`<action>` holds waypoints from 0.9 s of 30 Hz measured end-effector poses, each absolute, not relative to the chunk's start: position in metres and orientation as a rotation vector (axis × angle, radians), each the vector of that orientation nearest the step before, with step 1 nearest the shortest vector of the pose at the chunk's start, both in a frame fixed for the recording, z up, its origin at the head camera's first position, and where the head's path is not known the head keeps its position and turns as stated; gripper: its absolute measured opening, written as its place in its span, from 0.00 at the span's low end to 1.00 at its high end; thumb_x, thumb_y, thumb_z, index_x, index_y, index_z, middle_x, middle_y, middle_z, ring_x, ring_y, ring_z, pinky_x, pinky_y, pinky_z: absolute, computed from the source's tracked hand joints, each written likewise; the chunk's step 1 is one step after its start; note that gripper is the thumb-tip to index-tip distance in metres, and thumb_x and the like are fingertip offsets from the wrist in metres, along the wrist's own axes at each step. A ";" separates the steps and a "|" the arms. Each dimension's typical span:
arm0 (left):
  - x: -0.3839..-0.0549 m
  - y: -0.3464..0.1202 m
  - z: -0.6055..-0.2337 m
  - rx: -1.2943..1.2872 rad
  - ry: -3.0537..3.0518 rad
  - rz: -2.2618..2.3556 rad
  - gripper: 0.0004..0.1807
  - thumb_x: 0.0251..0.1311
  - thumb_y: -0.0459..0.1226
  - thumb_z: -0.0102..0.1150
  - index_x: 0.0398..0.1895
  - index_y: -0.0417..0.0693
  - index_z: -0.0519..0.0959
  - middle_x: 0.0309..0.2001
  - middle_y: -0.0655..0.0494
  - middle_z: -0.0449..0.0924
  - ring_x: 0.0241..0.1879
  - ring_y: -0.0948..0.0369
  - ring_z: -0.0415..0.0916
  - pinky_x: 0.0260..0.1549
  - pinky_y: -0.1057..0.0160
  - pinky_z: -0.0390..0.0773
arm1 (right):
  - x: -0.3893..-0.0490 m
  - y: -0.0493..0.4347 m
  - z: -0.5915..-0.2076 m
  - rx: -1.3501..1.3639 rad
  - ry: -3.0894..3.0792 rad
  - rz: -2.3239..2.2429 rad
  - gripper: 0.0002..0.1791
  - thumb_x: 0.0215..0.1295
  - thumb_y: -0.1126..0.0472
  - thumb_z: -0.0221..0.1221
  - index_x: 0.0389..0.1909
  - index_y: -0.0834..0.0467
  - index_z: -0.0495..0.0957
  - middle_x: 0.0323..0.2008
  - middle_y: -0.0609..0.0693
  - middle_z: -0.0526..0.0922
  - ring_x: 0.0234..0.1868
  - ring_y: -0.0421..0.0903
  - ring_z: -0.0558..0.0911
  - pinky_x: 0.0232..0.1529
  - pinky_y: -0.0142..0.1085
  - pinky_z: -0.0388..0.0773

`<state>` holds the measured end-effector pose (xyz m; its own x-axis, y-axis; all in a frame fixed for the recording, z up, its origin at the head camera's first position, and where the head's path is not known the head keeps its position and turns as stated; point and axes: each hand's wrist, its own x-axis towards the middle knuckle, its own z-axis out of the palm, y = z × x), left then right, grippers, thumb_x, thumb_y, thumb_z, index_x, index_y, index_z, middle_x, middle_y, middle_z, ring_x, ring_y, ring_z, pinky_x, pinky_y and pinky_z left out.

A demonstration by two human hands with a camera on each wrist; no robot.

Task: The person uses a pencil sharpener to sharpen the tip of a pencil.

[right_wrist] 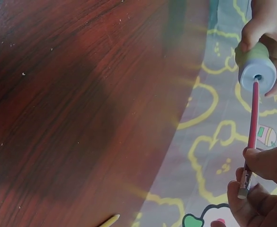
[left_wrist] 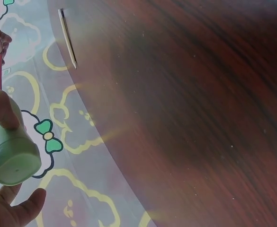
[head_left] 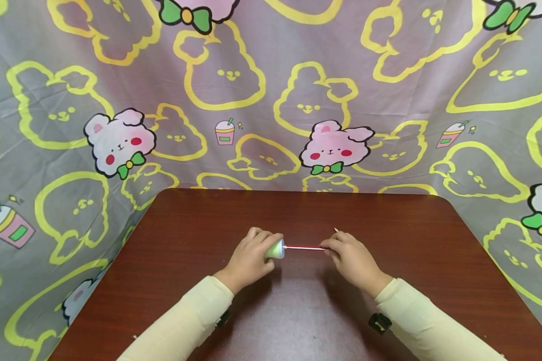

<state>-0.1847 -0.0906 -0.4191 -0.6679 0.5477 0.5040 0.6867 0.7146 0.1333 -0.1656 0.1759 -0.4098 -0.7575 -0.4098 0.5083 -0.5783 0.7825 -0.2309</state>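
My left hand [head_left: 253,253] grips a small green pencil sharpener [left_wrist: 16,158] with a pale blue end [right_wrist: 259,74], held sideways above the table. The round hole in that end faces my right hand [head_left: 351,255]. A red pencil [right_wrist: 254,116] runs straight between the two hands, its pointed end right at the hole. Thumb and fingers of my right hand pinch the pencil near its eraser end, which shows in the right wrist view. A second, plain yellowish pencil [left_wrist: 67,38] lies on the table beyond the right hand, mostly hidden by it in the head view.
The dark red-brown wooden table [head_left: 208,215] carries a few tiny pale crumbs. A grey curtain [head_left: 271,100] with yellow outlines and rabbit faces hangs close behind the far edge and along both sides.
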 end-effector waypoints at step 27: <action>-0.175 -0.094 -0.419 -0.978 -2.518 -0.394 0.31 0.36 0.34 0.68 0.53 0.50 0.78 0.42 0.55 0.80 0.45 0.55 0.70 0.44 0.57 0.74 | -0.157 0.156 -0.418 0.810 -2.459 0.545 0.10 0.51 0.70 0.68 0.34 0.56 0.85 0.30 0.46 0.79 0.33 0.44 0.78 0.33 0.38 0.76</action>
<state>-0.1750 -0.0941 -0.4190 -0.6706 0.5754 0.4682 0.6910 0.7142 0.1119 -0.1571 0.1560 -0.4177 -0.7033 -0.4365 0.5612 -0.6327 0.7442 -0.2141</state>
